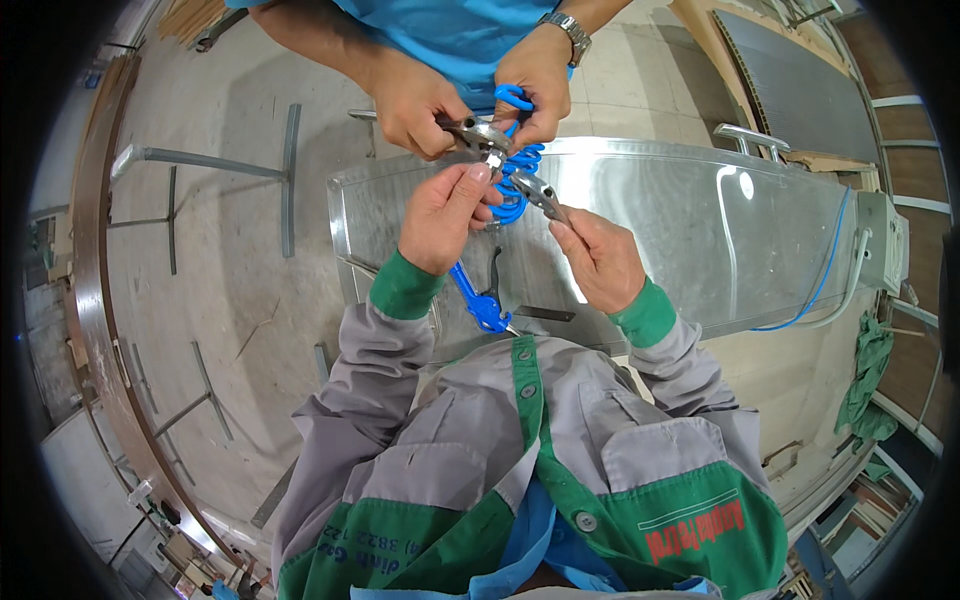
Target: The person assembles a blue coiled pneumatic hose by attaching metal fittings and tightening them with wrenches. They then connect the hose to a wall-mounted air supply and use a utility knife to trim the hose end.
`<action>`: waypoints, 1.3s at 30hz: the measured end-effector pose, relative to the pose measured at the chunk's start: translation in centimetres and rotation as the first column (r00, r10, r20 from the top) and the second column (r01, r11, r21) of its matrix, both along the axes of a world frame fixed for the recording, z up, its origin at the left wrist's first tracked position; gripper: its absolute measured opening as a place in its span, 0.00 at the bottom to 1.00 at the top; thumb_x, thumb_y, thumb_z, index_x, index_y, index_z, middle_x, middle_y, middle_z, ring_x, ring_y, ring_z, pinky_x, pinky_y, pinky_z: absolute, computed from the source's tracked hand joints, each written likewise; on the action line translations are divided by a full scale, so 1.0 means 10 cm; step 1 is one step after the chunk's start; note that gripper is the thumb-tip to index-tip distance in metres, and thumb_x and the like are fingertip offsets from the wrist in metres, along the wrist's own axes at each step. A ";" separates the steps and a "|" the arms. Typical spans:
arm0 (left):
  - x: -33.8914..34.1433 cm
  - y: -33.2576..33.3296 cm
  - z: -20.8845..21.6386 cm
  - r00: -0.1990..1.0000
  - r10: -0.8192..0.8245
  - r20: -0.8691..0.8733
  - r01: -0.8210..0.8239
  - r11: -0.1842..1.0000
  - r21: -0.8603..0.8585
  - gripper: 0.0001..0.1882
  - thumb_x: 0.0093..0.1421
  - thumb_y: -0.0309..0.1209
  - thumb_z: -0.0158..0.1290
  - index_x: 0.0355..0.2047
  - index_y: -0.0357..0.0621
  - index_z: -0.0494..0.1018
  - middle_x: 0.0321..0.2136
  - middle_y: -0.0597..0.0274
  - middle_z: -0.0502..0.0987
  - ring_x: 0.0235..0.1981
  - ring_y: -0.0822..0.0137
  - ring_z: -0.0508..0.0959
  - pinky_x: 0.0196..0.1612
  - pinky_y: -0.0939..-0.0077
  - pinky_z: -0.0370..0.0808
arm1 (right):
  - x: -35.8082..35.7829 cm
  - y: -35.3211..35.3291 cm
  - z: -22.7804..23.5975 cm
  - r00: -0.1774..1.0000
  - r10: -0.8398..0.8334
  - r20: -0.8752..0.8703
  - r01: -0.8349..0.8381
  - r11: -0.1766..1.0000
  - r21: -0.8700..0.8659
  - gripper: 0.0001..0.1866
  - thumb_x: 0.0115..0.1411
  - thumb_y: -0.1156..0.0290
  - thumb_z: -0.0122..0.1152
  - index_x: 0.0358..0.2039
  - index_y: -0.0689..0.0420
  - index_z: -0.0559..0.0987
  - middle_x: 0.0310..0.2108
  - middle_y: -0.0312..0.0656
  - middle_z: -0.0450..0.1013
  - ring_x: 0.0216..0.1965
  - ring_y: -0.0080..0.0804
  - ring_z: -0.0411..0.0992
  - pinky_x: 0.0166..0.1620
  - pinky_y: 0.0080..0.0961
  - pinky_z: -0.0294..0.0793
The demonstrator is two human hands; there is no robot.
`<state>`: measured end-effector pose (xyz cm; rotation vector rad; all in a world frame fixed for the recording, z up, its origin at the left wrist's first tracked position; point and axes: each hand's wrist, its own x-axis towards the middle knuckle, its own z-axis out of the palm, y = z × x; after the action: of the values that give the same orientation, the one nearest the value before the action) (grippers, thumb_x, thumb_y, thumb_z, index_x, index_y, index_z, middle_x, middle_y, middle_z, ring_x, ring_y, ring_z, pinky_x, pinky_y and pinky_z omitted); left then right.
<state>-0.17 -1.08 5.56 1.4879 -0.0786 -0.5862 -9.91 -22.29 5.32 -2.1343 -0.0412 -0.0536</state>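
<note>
My left hand is closed, thumb and fingers pinching a small silvery fitting at the end of a blue coiled air hose. With my right hand I grip a pair of pliers, its jaws pointing at the hose beside the fitting. Across from me, a co-worker's hand holds another metal plier-like tool against the fitting. The co-worker's other hand holds a loop of the hose. Below my hands, a blue air blow gun with a black lever lies on the table.
The shiny metal table stretches to the right. A dark flat strip lies near its front edge. A grey box with a hose and cable sits at the right end. Grey metal frames stand on the left floor.
</note>
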 end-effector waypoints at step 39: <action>-0.04 -0.01 -0.16 0.857 -0.330 0.395 0.096 0.857 0.506 0.16 0.73 0.42 0.45 0.38 0.41 0.68 0.26 0.45 0.75 0.29 0.38 0.75 0.29 0.49 0.68 | 0.48 0.06 -0.23 0.979 0.075 0.188 -0.031 0.974 -0.226 0.12 0.60 0.73 0.68 0.43 0.62 0.79 0.30 0.45 0.75 0.28 0.42 0.76 0.30 0.35 0.74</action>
<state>-0.53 -1.16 3.92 2.1021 -0.5283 -0.4253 -5.14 -21.68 3.00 -2.3434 -0.2300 -0.2372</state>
